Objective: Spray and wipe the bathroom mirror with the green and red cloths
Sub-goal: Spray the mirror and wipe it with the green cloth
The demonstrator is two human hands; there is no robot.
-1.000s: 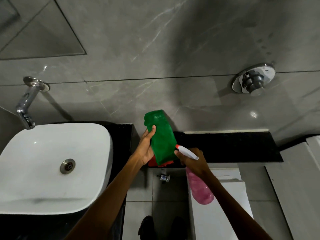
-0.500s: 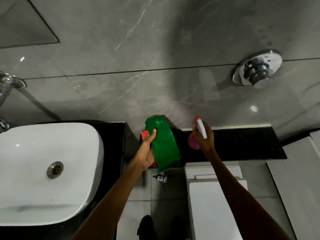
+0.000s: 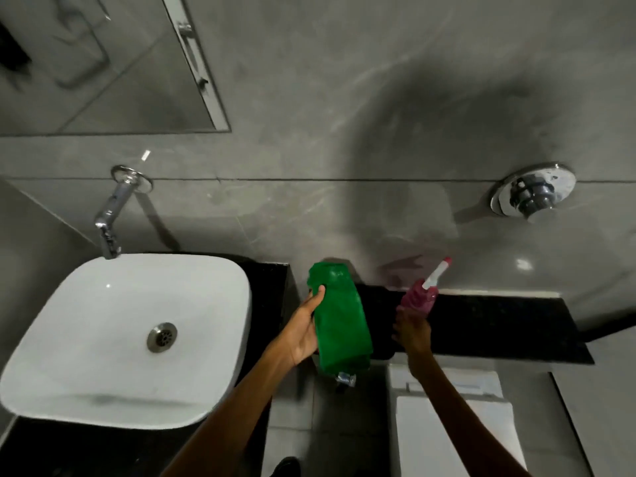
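Left hand (image 3: 303, 333) clamped folded green cloth (image 3: 340, 325); right hand (image 3: 413, 330) gripped pink translucent spray bottle (image 3: 421, 296) beside it, right. No readable labels.

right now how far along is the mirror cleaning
Nothing on the mirror looks done; no spray or wipe marks are visible. In hand: the left hand holds the green cloth, and the right hand is at the pink spray bottle over the black ledge. Spraying and wiping remain.
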